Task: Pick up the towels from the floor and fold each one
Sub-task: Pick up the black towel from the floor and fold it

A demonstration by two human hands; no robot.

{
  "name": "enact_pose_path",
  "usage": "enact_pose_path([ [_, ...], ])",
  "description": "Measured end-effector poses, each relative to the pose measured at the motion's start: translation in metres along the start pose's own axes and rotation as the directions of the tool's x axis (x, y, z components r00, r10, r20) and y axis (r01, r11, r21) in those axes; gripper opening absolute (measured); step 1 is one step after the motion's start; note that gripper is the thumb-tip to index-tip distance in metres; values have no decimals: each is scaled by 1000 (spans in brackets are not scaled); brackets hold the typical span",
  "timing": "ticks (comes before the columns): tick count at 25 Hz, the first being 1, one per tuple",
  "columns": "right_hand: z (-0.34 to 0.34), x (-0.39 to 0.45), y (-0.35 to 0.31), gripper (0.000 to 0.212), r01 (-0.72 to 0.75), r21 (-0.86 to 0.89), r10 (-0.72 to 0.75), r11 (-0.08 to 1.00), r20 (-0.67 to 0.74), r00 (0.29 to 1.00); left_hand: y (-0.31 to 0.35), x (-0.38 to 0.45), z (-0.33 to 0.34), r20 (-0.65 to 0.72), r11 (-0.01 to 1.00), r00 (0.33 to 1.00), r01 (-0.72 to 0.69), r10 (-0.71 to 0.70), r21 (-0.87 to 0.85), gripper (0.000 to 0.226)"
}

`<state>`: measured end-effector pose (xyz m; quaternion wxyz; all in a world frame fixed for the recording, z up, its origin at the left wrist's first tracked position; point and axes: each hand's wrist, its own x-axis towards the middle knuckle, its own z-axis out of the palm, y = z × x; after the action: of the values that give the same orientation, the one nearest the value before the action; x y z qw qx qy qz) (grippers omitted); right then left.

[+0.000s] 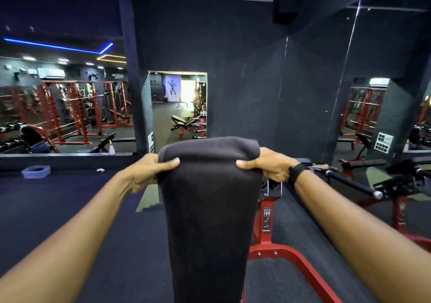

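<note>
Dark gym around me: black walls, black floor (pixel 70 209), mirrors (pixel 65 106) on the left and right throwing back red racks and ceiling lights. I see both arms stretched forward, holding one towel (pixel 210 209) up in the air at about chest height, well off the floor. It is dark grey-brown and doubled over at the top, so a rounded fold runs between the hands while the rest hangs straight down past the bottom edge of the view. Left hand (pixel 149 172) grips the upper left edge, thumb pressed on the near face and fingers curled behind the cloth. Right hand (pixel 268 165) does the same on the upper right edge, thumb in front, fingers out of sight behind; a black band (pixel 296 174) sits on that wrist. Both grips are pinching the towel, neither is spread. Behind and below the towel stands a red machine frame (pixel 279 256), its base running along the floor to the right, with a black padded bar (pixel 352 183) beside the right wrist. Far left, near the mirror's foot, a pale blue tub (pixel 36 171) rests on the floor, and a white spray bottle (pixel 112 148) stands on the ledge there. A bright doorway (pixel 179 106) shows benches beyond.
</note>
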<state>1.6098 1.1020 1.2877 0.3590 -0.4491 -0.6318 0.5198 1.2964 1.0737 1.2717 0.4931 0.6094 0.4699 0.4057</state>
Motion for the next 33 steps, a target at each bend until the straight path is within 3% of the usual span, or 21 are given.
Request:
enact_pose_path([
  [1,-2,4,6,42,8,79,-3,997,-71,997,-6,1,-3,-22,999,1000,13,-14,-33,97],
  [3,-5,4,8,35,-15,177,26,984,-59,998,-15,-2,-4,22,998,998,57,-56,-30,94],
  [5,-4,-2,12,43,-85,57,85,995,1,996,-24,-5,-3,2,998,999,43,-43,-38,89],
  [9,-7,-5,18,66,-129,46,125,991,83,989,-32,-3,6,-148,979,989,-29,-2,-202,34],
  [11,-2,-7,16,51,-173,-30,175,984,103,979,-26,-1,9,-203,967,979,-65,14,-247,25],
  [13,1,-4,11,30,-129,61,126,990,52,991,-24,2,11,-193,976,980,-86,47,-198,25],
  [15,3,-2,8,36,-101,20,100,995,22,995,-21,1,9,-264,982,964,-91,46,-164,14],
  [19,3,3,16,33,-76,141,99,987,-166,981,-23,-2,3,-191,998,979,66,-65,-1,20],
  [21,5,3,16,32,-72,153,102,986,-198,975,-23,0,6,-295,993,953,29,-62,-114,14],
  [23,7,6,12,30,-31,189,79,981,-252,964,-20,0,7,-282,963,958,-38,-41,-268,24],
  [25,7,8,8,28,5,221,63,975,-297,953,-19,2,6,-242,974,970,-50,-5,-219,37],
  [29,9,7,5,17,58,200,8,978,-311,950,-14,11,5,-522,998,853,-53,25,-39,36],
  [31,7,5,5,27,14,113,14,993,-237,971,-12,13,4,-527,995,850,-69,22,-70,51],
  [33,5,5,8,44,-8,-5,7,1000,-214,977,-6,7,3,-424,991,905,-81,27,-109,66],
])
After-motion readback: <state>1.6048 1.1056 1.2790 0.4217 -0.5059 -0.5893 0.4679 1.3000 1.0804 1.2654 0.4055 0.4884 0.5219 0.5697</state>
